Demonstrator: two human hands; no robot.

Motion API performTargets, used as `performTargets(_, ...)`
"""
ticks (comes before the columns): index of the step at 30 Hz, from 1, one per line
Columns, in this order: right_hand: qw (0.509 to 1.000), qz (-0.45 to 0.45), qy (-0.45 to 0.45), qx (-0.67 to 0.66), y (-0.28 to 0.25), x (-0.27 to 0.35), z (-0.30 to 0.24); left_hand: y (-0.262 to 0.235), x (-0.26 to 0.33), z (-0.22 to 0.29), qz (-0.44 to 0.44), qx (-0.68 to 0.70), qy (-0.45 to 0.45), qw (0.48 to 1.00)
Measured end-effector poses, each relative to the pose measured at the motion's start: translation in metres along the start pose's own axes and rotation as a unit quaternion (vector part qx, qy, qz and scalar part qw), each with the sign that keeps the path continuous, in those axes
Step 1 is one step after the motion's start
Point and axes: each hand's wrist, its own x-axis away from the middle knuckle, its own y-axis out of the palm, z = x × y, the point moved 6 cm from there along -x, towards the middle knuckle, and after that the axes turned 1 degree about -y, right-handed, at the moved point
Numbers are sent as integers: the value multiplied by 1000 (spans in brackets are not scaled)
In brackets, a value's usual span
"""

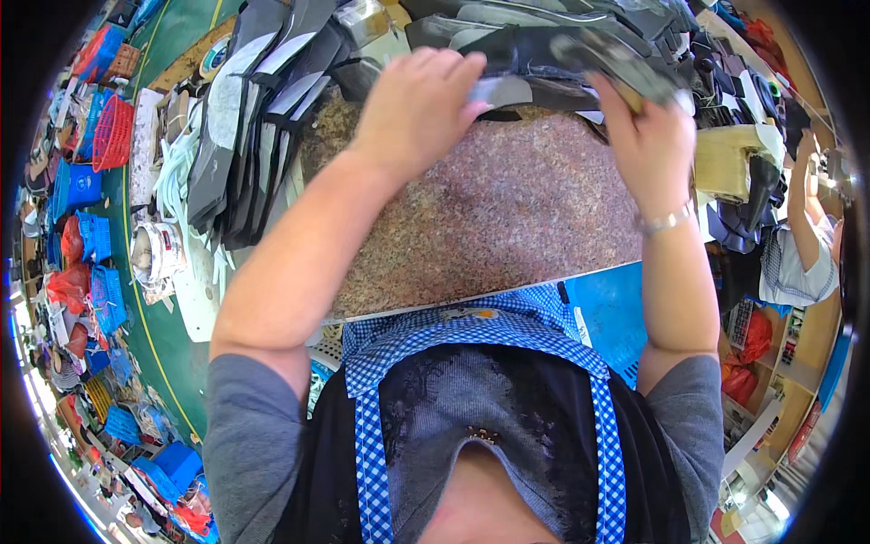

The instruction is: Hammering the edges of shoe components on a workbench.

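- Left hand (419,107) raised over the far part of the stone slab (507,218), fingers curled down onto a flat grey piece (504,91), gripping its near-left end.
- Right hand (650,136) closed around a tool (616,60) with a pale handle and a dark, blurred head; head pointing up and to the left, resting over the right end of the same grey piece.
- Grey piece held at the slab's far edge, long axis running left to right across the view, flat side facing up, partly hidden under both hands.
- Metal bracelet (666,219) on the right wrist.
- Behind the hands, a heap of dark cut pieces (562,23) stacked along the far side.
- To the left, long grey and black strips (245,118) fanned out, long axes running near to far.
- Further left, a roll of tape (214,56), round, with a pale face, lying on the table's edge.
- Blue checked apron (471,335) over a grey top near the lower edge.
- Red basket (112,133) and blue crates (83,189) on the green floor at far left.
- Another person (802,245) in a checked shirt at the right rim, arm raised.
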Motion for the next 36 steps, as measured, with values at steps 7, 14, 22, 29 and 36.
performTargets(7, 991, -58, 82, 84, 50, -56, 45, 29, 26, 28, -86, 24, 14, 996)
performTargets(14, 990, -120, 63, 35, 9, -3, 11, -53, 60, 61, -138, 8, 85, 987)
performTargets(22, 987, -129, 22, -90, 43, 79, 34, -63, 110, 81, -121, 16, 149, 981)
performTargets(29, 729, -409, 218, -505, 63, 90, -87, -81, 112, 88, -34, 38, 154, 987)
performTargets(36, 564, -395, 378, -619, 62, 99, -106, -89, 117, 67, -7, 134, 86, 987)
